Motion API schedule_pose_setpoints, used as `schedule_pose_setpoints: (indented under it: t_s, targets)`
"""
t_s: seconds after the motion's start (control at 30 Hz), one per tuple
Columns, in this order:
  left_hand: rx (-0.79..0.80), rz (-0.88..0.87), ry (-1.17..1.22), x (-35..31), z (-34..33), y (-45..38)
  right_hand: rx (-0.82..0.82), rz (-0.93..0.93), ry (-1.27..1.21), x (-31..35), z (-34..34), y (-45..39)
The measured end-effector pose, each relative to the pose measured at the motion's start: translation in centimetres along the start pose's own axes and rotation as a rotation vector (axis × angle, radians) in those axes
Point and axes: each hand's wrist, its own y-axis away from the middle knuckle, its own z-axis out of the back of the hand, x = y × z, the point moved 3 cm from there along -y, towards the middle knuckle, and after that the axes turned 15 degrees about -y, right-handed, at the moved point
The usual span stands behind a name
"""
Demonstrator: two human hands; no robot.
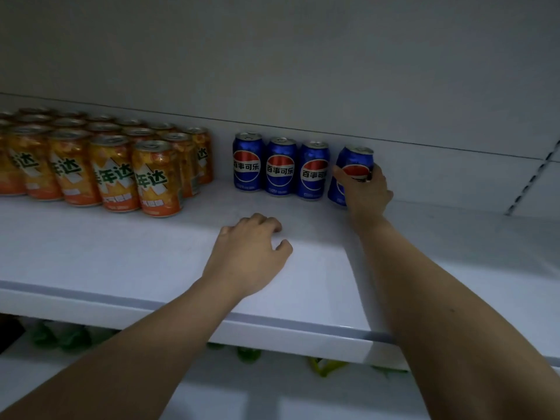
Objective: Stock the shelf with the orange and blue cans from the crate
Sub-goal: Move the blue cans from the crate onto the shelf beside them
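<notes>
So the right hand (pixel 365 194) has its fingers and thumb wrapped round a blue can (pixel 351 165) toward the back of the shelf (pixel 303 301), right of the middle; the can is tipped, top leaning right, so it doesn't look fully seated on its base yet; it sits just beside the three blue cans (pixel 280 166) already standing upright in a row along the back wall. The left hand (pixel 253 251) holds nothing; fingers loosely curled with the tips resting on the shelf near the front edge, looks like it's just bracing.

The orange cans (pixel 121 165) are packed in several rows at the left end of the shelf, with a gap between them and the blue row; the crate isn't in view, so no idea how many cans are left.

How I'd finish this one: rock the can upright so the whole base lands flat, then slide it left till it lines up with the third can's front; keep the grip low-ish and gentle, since a shove sideways could knock the neighbours like dominoes; twist it so the logo faces out like the others (can't tell how well it's facing right now, the hand covers part of the label); only let go once it stands on its own. Lower shelf has some green and yellow stuff, too blurry to name.
</notes>
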Motion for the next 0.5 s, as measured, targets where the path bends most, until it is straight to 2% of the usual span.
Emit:
schedule_pose_setpoints:
  t_s: [0.13, 0.3, 0.5]
  targets:
    - [0.001, 0.001, -0.010, -0.1, 0.0, 0.0, 0.014, 0.038, -0.091, -0.9, -0.7, -0.1]
    - [0.007, 0.003, -0.001, 0.0, 0.0, 0.1, 0.106, 0.063, -0.072, -1.4, -0.9, 0.0]
    - [0.015, 0.003, 0.012, -0.1, 0.2, 0.1, 0.097, 0.066, -0.009, -1.5, -0.9, 0.0]
